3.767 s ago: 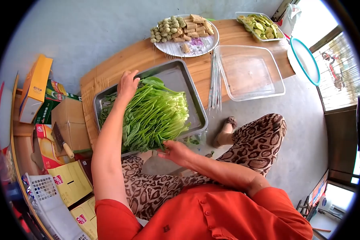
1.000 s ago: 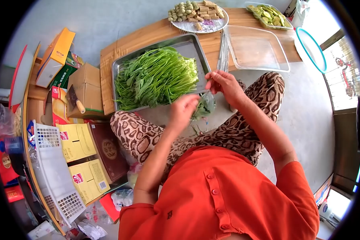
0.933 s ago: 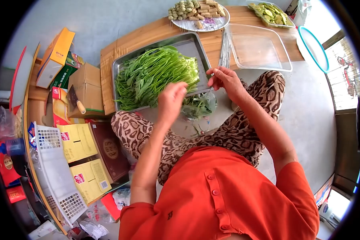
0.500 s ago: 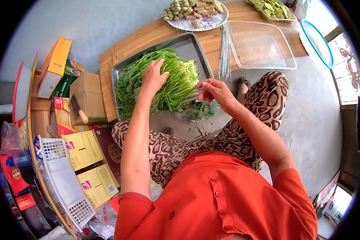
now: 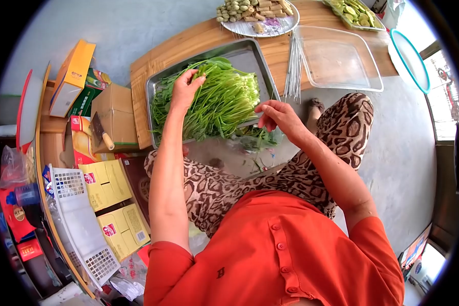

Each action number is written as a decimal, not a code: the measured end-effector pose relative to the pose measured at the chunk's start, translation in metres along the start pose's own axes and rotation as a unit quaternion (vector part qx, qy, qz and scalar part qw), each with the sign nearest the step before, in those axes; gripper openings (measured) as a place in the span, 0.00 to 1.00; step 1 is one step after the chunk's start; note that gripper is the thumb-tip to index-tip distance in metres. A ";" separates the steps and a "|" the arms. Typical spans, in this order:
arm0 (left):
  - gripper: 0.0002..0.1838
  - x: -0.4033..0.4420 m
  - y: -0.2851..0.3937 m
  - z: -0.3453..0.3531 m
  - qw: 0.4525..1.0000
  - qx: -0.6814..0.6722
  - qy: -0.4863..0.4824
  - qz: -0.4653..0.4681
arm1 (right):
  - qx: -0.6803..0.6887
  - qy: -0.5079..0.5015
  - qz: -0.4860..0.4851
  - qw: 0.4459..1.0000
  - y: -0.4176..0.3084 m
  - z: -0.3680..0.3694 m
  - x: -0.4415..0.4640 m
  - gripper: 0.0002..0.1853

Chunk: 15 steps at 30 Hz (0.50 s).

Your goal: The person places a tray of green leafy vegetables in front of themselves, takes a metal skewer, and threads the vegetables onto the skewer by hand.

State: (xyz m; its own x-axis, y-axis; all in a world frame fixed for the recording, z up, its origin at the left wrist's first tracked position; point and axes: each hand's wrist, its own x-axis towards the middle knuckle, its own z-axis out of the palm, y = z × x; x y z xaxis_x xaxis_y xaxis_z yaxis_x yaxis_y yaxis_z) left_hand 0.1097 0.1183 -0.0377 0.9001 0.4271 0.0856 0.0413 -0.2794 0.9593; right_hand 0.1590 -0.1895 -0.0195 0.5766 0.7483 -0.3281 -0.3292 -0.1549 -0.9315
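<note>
A thick bunch of leafy greens (image 5: 222, 99) lies in a grey metal tray (image 5: 264, 64), leaves to the left and pale cut stems to the right. My left hand (image 5: 185, 92) is over the leafy side, with its fingers bent and a small gap between them and the thumb. Beside the stem ends, my right hand (image 5: 283, 120) has its fingers curled and thumb and forefinger drawn together. Whatever may be between those fingertips is too small to make out. Below the tray, more greens (image 5: 257, 138) sit in a clear plastic bag.
Thin metal skewers (image 5: 294, 66) lie beside a clear plastic container (image 5: 341, 58) on the wooden table (image 5: 199, 38). A plate (image 5: 280, 30) of skewered food and a box of sliced green vegetables (image 5: 357, 14) stand farther back. At left, a cleaver (image 5: 103, 133) rests by a cardboard box (image 5: 118, 115).
My left hand has shifted left over the leaves, and its thumb and fingers have come closer together. My right hand stays by the stem ends. The whole view has shifted slightly.
</note>
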 end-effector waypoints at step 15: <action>0.06 -0.014 0.020 -0.075 0.964 -0.198 0.178 0.029 | -0.079 -0.017 -0.002 0.997 0.016 0.008 0.008 0.14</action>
State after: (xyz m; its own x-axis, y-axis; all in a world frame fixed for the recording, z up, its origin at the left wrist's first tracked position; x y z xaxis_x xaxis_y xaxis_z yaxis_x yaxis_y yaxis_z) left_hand 0.0658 0.1710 0.0009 0.6873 0.7083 0.1610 -0.2361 0.0083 0.9717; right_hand 0.1524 -0.1807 -0.0362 0.5510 0.7704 -0.3206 -0.2038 -0.2483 -0.9470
